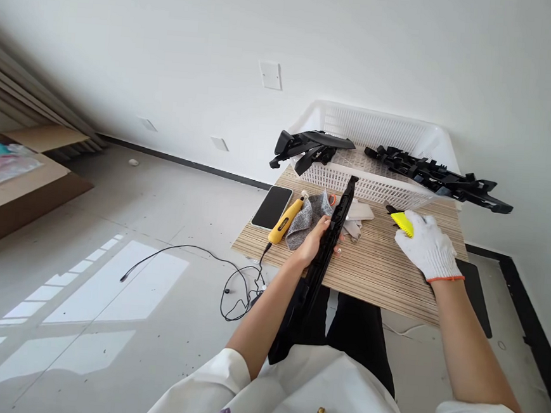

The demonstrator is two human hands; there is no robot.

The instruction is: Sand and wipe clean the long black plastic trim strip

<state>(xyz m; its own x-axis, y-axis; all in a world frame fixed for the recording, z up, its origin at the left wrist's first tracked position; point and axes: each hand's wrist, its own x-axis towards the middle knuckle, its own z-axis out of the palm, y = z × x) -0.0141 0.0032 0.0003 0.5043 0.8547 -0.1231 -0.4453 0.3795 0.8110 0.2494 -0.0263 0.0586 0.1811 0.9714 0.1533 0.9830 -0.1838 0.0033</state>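
My bare left hand (318, 236) is wrapped round a long black plastic trim piece (321, 261). The piece slants from near the basket's front wall down to my lap. My right hand (428, 244), in a white knitted glove with an orange cuff edge, is closed on a bright yellow toothed scraper (402, 223) over the right side of the table. A small black object (392, 210) shows just behind the scraper; its kind is unclear. Left of the trim piece lie a grey cloth (305, 221) and a yellow corded rotary tool (286, 221).
Black plastic parts (435, 172) lie across a white basket (382, 184) at the back of the wooden table (370, 274). A dark-screened tablet (272, 206) rests at the table's left edge. Black cables (205, 250) trail over the floor. An open cardboard box (28, 193) stands far left.
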